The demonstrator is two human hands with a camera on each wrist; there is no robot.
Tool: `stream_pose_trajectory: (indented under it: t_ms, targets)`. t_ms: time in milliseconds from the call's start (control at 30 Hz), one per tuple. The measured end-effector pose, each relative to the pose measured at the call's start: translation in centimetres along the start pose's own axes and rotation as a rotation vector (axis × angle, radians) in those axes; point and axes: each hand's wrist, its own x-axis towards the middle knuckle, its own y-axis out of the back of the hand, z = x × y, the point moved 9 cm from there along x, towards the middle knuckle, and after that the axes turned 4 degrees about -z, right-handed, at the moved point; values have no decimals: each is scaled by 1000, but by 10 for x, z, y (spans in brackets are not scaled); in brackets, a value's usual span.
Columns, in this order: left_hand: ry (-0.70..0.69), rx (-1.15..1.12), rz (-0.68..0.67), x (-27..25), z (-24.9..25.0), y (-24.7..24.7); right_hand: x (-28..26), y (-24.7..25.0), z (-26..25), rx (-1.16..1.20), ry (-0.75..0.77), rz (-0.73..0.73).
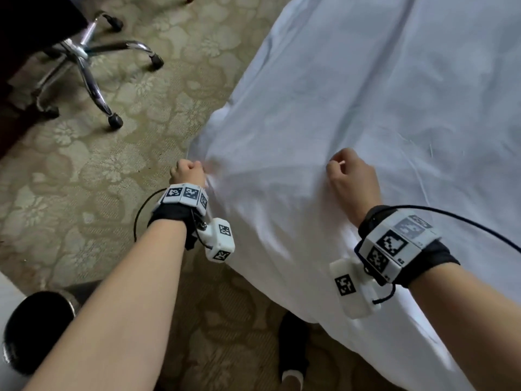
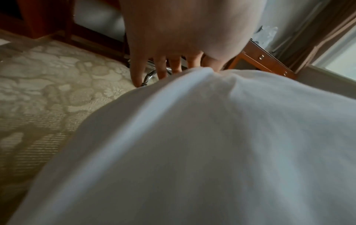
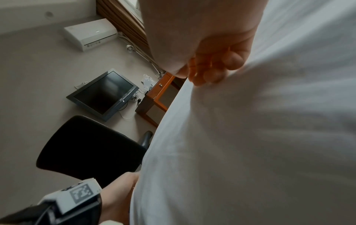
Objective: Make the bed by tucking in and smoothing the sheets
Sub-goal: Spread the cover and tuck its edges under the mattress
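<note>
Nearest, at the lower centre of the head view, the white sheet [image 1: 324, 136] is draped over the bed corner, hanging untucked above the carpet. The left hand [image 1: 187, 172], left of centre, is pinched onto the sheet's edge with curled fingers; the right hand [image 1: 351, 176], right of centre, is bunched on a fold atop the bed. Beyond both hands the sheet's long axis runs toward the upper right, so any pull is judged to come back toward the lower frame; the left hand lies nearer the hanging edge.
</note>
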Motion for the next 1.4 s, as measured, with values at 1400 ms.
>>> stream_pose_trajectory:
  t_ms: [1400]
  targets:
    - [-232, 395, 68, 11, 80, -18, 37, 78, 51, 179, 72, 345]
